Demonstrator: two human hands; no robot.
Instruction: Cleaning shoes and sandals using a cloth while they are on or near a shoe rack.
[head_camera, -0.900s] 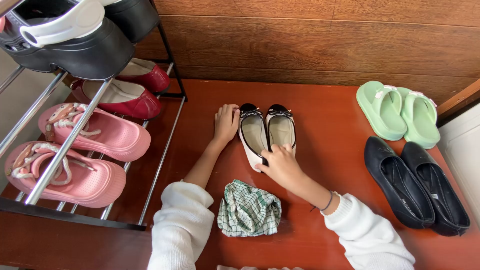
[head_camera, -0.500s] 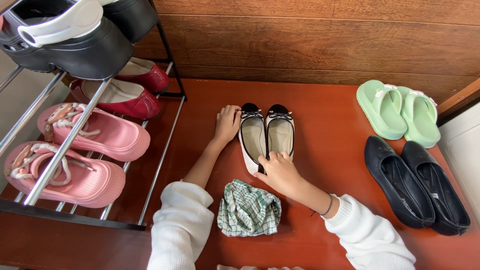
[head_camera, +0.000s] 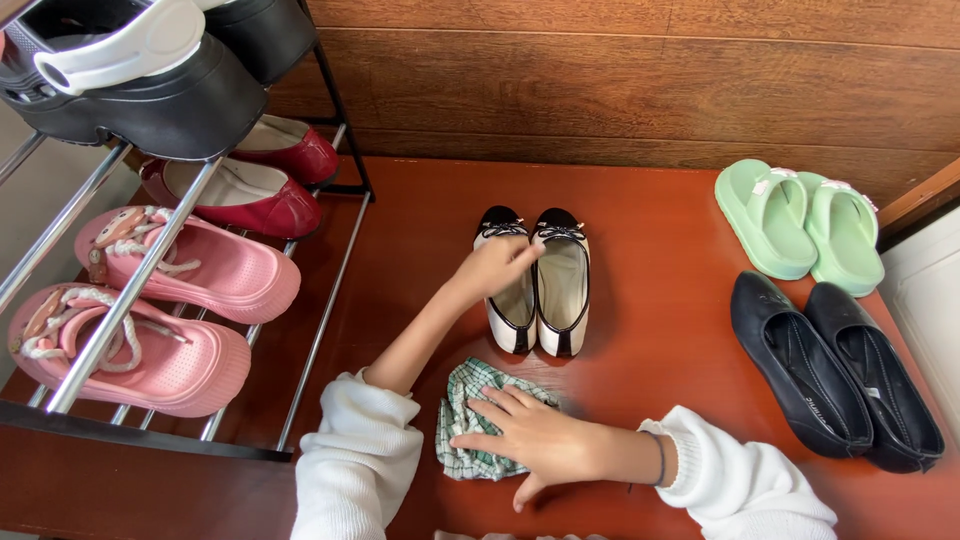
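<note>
A pair of cream flat shoes with black toe caps and small bows stands side by side on the red-brown floor (head_camera: 660, 260). My left hand (head_camera: 495, 265) reaches across the left flat (head_camera: 514, 322), fingers curled over its inner rim beside the right flat (head_camera: 564, 285). My right hand (head_camera: 525, 440) lies palm down with fingers spread on a crumpled green checked cloth (head_camera: 458, 412), just in front of the shoes' heels. Both arms wear white sleeves.
A metal shoe rack (head_camera: 128, 292) at the left holds pink sandals (head_camera: 195, 268), red flats (head_camera: 245, 198) and black clogs (head_camera: 150, 95). Mint green slides (head_camera: 768, 215) and black flats (head_camera: 800, 362) sit at the right. A wooden wall (head_camera: 600, 80) runs behind.
My right hand left the shoes' heels and came down onto the checked cloth. My left hand moved from the floor beside the left flat onto that shoe. The pair sits slightly nearer.
</note>
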